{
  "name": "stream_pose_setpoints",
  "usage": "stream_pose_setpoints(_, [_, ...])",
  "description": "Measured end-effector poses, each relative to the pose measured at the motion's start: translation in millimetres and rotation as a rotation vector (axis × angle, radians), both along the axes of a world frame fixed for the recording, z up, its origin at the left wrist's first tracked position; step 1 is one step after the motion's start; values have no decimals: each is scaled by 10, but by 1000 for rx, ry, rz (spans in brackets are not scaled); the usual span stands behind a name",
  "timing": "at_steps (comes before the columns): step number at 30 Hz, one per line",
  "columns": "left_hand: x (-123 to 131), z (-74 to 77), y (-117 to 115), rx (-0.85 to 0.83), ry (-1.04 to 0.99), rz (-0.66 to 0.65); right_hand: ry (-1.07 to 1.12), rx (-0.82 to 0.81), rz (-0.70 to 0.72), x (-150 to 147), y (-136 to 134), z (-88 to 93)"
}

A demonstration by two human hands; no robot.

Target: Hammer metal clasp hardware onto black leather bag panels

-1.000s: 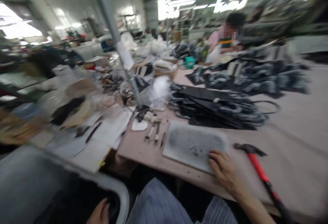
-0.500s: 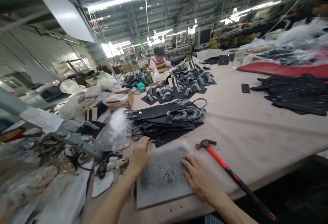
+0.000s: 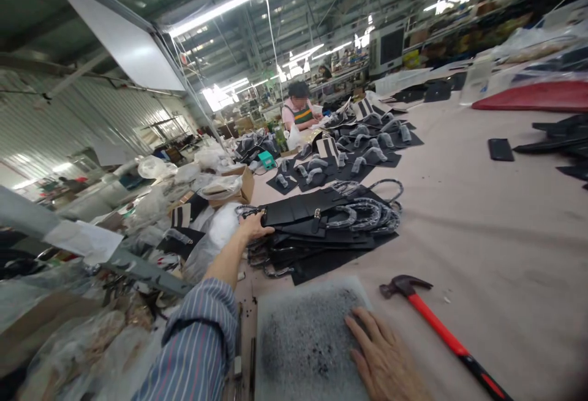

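Black bag panels [image 3: 294, 209] lie in a stack, with plastic-wrapped handles [image 3: 367, 212] looping at the right. My left hand [image 3: 253, 227] is at the stack's left end, thumb and fingers closed on the edge of the top panel; the fingertips are partly hidden. In front of the stack lies a grey, black-speckled board [image 3: 303, 333]. My right hand [image 3: 386, 355] rests flat on the board's right edge, fingers spread, holding nothing. A claw hammer [image 3: 441, 327] with a red and black handle lies to the right of that hand.
Farther back are more black pieces with wrapped handles [image 3: 340, 165] and a teal box [image 3: 266, 159]. A phone-like black object [image 3: 500, 149] lies at right. A slanted metal post [image 3: 138, 269] and plastic bags crowd the left. Another person [image 3: 299, 110] sits across the table.
My left hand has moved forward from beside the board to the top panel's left end. The right hand remains on the board's right edge. The view has shifted.
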State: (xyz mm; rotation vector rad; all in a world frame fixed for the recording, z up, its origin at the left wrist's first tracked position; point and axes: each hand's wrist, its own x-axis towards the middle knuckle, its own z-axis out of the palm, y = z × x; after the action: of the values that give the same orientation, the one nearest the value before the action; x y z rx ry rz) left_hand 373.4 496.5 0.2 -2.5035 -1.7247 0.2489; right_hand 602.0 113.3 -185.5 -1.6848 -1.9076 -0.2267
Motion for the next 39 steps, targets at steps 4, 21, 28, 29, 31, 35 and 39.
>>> stream_pose_setpoints(4, [-82,144,50,-6,67,-68,20,-41,-11,-13,0,-9])
stream_pose_setpoints(21, [138,174,-2437,-45,81,-79,160,-233,-18,-88,-67,436])
stream_pose_setpoints(28, [488,-541,-3359,-312,-452,35,124,-228,-4,-93,-81,472])
stream_pose_setpoints(29, [510,-625,-3444,-325,-524,41,123,-224,0,-91,-82,477])
stream_pose_setpoints(31, [503,-774,-3596,-332,-631,10,128,-217,18,-78,-81,487])
stream_pose_setpoints(35, [408,-910,-3836,-302,-764,-86,189,-179,83,-17,-68,489])
stream_pose_setpoints(39, [446,-826,-3997,-348,-706,-239,274,-143,144,46,-57,459])
